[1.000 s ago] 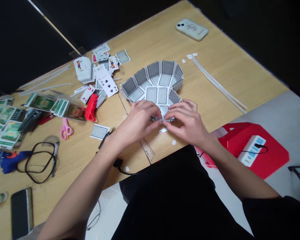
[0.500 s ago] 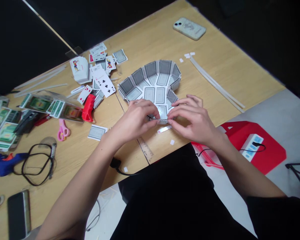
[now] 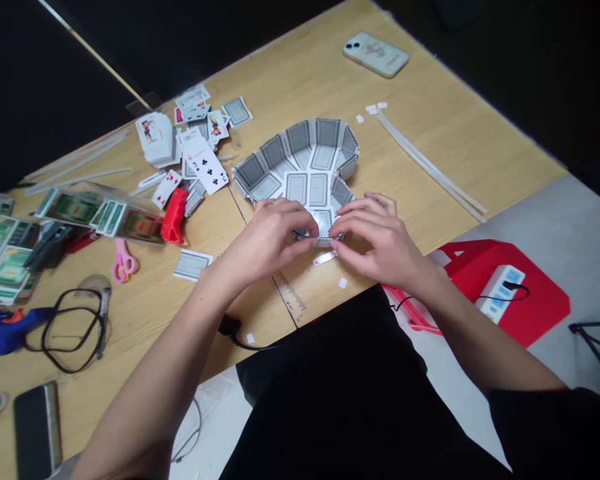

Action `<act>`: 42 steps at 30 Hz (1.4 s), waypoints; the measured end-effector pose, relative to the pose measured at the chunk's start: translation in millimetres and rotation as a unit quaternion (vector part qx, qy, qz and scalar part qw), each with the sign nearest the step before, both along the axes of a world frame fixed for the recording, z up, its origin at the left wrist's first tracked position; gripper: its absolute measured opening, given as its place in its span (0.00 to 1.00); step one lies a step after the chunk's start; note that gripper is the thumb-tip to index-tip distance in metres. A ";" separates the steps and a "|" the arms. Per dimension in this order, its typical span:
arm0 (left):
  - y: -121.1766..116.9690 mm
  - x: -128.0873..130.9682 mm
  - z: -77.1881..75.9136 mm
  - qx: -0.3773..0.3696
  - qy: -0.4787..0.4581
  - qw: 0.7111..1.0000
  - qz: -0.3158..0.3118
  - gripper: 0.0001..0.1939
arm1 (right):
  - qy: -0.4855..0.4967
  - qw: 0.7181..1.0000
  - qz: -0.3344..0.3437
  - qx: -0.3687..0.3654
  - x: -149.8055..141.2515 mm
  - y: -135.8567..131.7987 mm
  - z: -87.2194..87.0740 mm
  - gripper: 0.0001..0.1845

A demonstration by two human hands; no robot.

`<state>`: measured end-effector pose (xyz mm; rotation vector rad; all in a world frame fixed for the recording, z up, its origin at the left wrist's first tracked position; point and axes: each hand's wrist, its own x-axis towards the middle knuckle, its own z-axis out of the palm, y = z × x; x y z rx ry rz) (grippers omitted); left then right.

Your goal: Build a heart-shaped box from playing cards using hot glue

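Observation:
A curved, open-topped tray built from playing cards (image 3: pixel 299 141) stands on the table, grey card backs lining its floor and upright walls. My left hand (image 3: pixel 285 230) pinches the near edge of it between thumb and fingers. On the same edge, just to the right, my right hand (image 3: pixel 370 230) grips with thumb and index finger, its other fingers bent above. The fingers partly cover this near wall. Below my fingertips lies a small shiny strip (image 3: pixel 325 258). A clear ruler (image 3: pixel 291 297) rests nearer the table's front edge.
Loose playing cards (image 3: pixel 203 160), pink scissors (image 3: pixel 125 260), a red tool (image 3: pixel 174 215) and a blue glue gun (image 3: pixel 15 327) with its cable lie left. Phones sit at the back (image 3: pixel 376 55) and front left (image 3: pixel 37 427). White strips (image 3: pixel 430 163) lie right, beside the table (image 3: pixel 300 73) edge.
The view has shifted slightly, so everything sits a little further left. My right fingers have moved slightly along the near edge; both hands still grip the card tray.

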<state>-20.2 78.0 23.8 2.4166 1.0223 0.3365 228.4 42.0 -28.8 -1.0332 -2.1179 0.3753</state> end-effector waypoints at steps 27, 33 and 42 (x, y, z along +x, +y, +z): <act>0.2 9.2 -2.8 -0.016 -0.004 1.000 -0.005 0.02 | 0.012 0.999 -0.010 -0.031 -2.4 -1.3 1.4 0.04; 0.2 9.4 -2.1 -0.018 -0.003 1.000 -0.008 0.03 | 0.011 0.999 -0.008 -0.029 -2.6 -1.1 1.9 0.04; -0.9 9.0 -2.1 -0.015 -0.006 1.000 -0.007 0.04 | 0.009 0.999 -0.016 -0.042 -3.3 -1.9 2.5 0.05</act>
